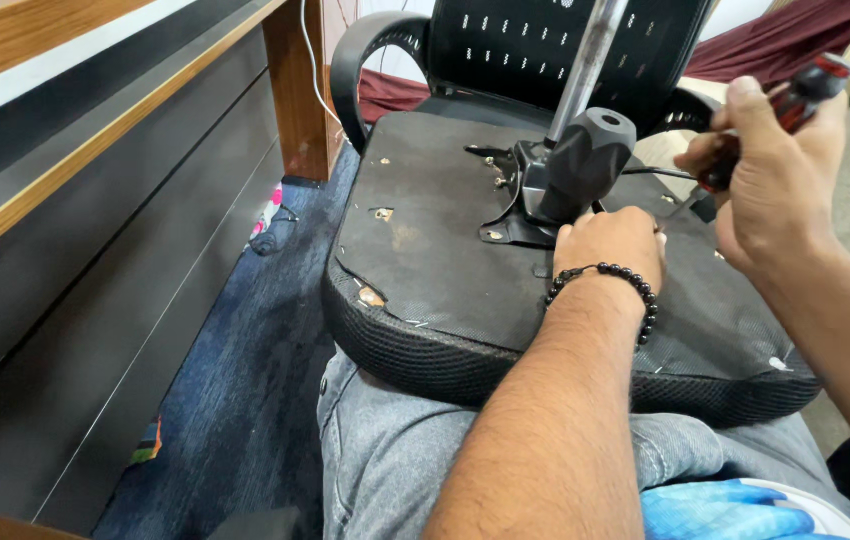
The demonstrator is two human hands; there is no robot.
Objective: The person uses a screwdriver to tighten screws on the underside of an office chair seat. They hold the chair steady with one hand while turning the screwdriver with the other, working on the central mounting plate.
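Note:
An upturned black chair seat (445, 260) lies across my lap, its underside facing up. A black metal mechanism plate (530, 205) with a grey plastic housing (585, 160) and a silver gas cylinder (585, 60) stands at its middle. My left hand (610, 245), with a black bead bracelet at the wrist, rests on the seat right beside the housing, fingers curled down out of sight. My right hand (775, 170) grips a red-and-black handled screwdriver (795, 105), whose shaft slants down toward the plate near my left hand.
A dark desk panel with wood trim (75, 230) runs along the left, over blue carpet (235, 380). Behind the seat stands a black mesh office chair (505, 45). A white cable (320, 80) hangs by the wooden desk leg. Blue gloves (725, 505) lie on my lap.

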